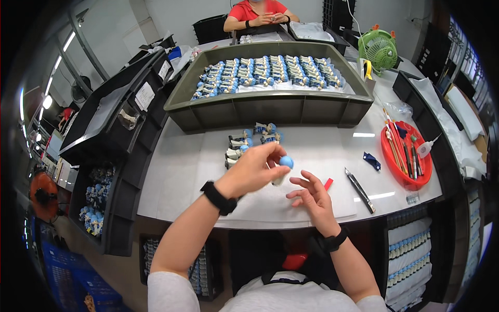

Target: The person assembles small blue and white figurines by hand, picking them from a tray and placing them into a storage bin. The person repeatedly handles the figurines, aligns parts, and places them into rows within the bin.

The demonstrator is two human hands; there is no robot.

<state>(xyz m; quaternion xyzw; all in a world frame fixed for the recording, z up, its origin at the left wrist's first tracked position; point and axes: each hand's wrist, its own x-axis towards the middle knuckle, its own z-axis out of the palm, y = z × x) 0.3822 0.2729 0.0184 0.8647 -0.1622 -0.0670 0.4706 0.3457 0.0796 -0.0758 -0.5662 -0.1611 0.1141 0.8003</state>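
My left hand (255,165) pinches a small figurine (286,162) with a round light-blue top, above the white table (176,179). Part of the figurine's pale lower body shows under my fingers; the rest is hidden. Beside it my right hand (313,200) is open, its fingers apart and slightly curled, touching nothing. A small red object (328,183) lies just past the right fingertips. Beyond my left hand, several similar blue-and-white figurines (239,139) lie together on the table.
A large grey bin (270,110) of figurines in rows stands behind. To the right lie a craft knife (359,190), a dark blue piece (371,160) and a red tray (388,162) of brushes. A green fan (378,50) and a co-worker (244,15) are farther back.
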